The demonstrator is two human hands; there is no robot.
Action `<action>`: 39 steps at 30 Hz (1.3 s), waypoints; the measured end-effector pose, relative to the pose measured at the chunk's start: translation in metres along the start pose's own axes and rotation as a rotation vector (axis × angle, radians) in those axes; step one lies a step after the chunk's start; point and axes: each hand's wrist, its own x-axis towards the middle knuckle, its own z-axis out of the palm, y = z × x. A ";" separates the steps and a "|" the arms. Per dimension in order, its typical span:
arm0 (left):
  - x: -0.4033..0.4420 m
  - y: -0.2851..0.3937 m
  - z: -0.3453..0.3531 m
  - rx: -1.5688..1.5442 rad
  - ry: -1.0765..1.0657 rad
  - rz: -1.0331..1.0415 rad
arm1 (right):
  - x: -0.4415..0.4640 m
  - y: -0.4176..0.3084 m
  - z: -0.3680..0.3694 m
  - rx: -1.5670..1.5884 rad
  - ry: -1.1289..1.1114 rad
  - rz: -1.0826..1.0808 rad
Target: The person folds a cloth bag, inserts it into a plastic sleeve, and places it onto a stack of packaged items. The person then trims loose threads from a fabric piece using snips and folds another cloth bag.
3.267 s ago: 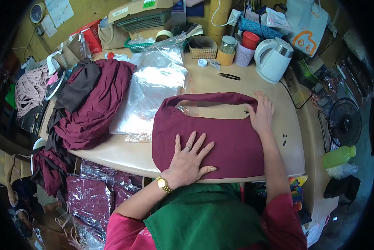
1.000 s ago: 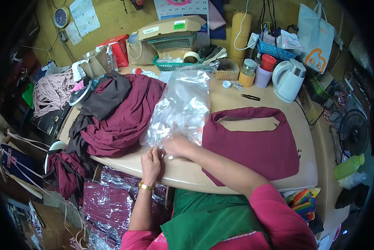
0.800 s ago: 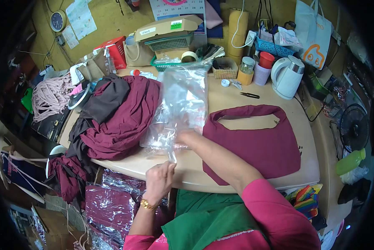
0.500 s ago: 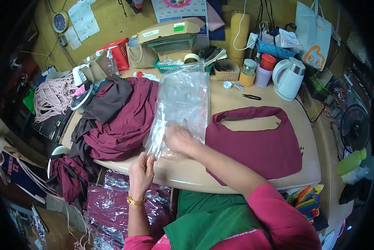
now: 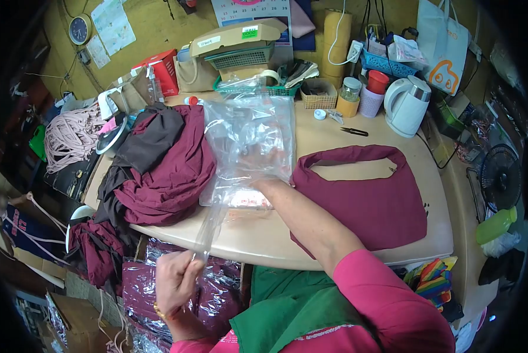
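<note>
Clear plastic bags (image 5: 255, 132) lie in a stack on the table's middle. My left hand (image 5: 177, 281), low and off the table's front edge, is closed on a corner of a clear bag, which is stretched toward it. My right hand (image 5: 265, 187) reaches inside or beneath the clear film; its fingers are hidden under the glare. To the right of the stack, a maroon cloth bag (image 5: 361, 203) lies flat with its handle loop away from me. A heap of maroon and dark grey cloth (image 5: 170, 170) sits left of the plastic.
Black thread snips (image 5: 354, 132), a white kettle (image 5: 406, 107), jars and a small basket (image 5: 318, 101) stand toward the back. Wrapped maroon packs (image 5: 152, 291) lie below the table's front edge. A fan (image 5: 499, 178) stands at the far right.
My hands have moved from the maroon bag to the plastic. Since half a second ago, my left hand has moved down and left, pulling the film's corner taut.
</note>
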 end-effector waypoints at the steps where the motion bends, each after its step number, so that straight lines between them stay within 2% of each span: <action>1: -0.003 0.000 -0.008 -0.008 -0.013 0.077 | 0.046 0.023 0.059 -0.024 0.015 -0.118; 2: -0.009 -0.004 -0.012 -0.007 -0.014 0.077 | 0.053 0.019 0.065 -0.022 0.015 -0.117; 5: -0.025 -0.014 -0.015 -0.257 0.393 0.334 | 0.052 0.009 0.053 -0.067 0.063 -0.085; 7: -0.042 -0.043 -0.011 -0.457 0.685 0.438 | 0.014 -0.005 0.000 0.227 0.091 -0.003; 8: -0.041 -0.041 -0.028 -0.734 0.469 0.539 | 0.017 -0.005 -0.002 0.228 0.087 -0.004; 9: -0.094 -0.086 -0.055 -0.411 0.506 0.239 | 0.027 -0.002 -0.009 0.198 -0.084 0.007; 11: -0.123 -0.092 -0.077 -0.235 0.615 -0.129 | 0.063 0.009 0.005 0.171 -0.255 0.018; 12: -0.136 -0.101 -0.089 -0.134 0.640 -0.308 | 0.099 0.020 0.047 0.263 -0.138 0.070; 14: -0.163 -0.125 -0.101 0.053 0.615 -0.632 | 0.120 0.036 0.067 0.357 -0.025 0.123; 17: -0.190 -0.159 -0.105 0.274 0.450 -0.934 | 0.099 0.048 0.036 0.239 0.019 0.177; 19: -0.204 -0.172 -0.104 0.409 0.327 -1.073 | 0.061 0.027 -0.006 0.438 0.184 0.214; 20: -0.206 -0.173 -0.105 0.482 0.291 -1.108 | 0.045 0.020 -0.014 0.434 0.184 0.212; 21: -0.205 -0.169 -0.105 0.546 0.292 -1.107 | 0.027 0.011 -0.018 0.316 0.156 0.033; 22: -0.201 -0.162 -0.107 0.614 0.325 -1.087 | 0.007 0.002 -0.021 0.197 0.126 -0.143; 24: -0.185 -0.136 -0.106 0.690 0.476 -0.898 | -0.048 -0.018 -0.028 -0.125 0.039 -0.298; 26: -0.152 -0.101 -0.095 0.653 0.594 -0.606 | -0.099 -0.030 -0.069 0.327 -0.257 -0.413; 28: -0.106 -0.062 -0.064 0.513 0.580 -0.324 | -0.147 -0.037 -0.106 0.747 -0.373 -0.541; 29: -0.080 -0.041 -0.042 0.403 0.493 -0.194 | -0.169 -0.042 -0.102 0.746 -0.373 -0.521; 30: -0.053 -0.019 -0.013 0.280 0.370 -0.082 | -0.192 -0.051 -0.094 1.290 -0.334 -0.415; 32: 0.003 0.029 0.054 0.070 0.058 0.041 | -0.207 -0.041 -0.087 1.825 -0.252 -0.273; 34: 0.013 0.047 0.093 -0.008 -0.330 -0.019 | -0.211 0.003 -0.066 1.293 -0.223 -0.100; 35: 0.014 0.052 0.097 0.051 -0.532 0.080 | -0.217 0.022 -0.056 1.356 -0.069 -0.077; 36: 0.017 0.055 0.095 0.046 -0.533 0.087 | -0.226 0.040 -0.052 1.409 0.082 -0.057; 38: 0.034 0.062 0.085 -0.274 -0.501 0.071 | -0.248 0.073 -0.061 1.606 -0.001 0.018; 39: 0.043 0.072 0.091 -0.260 -0.156 0.141 | -0.258 0.087 -0.066 1.606 0.000 0.026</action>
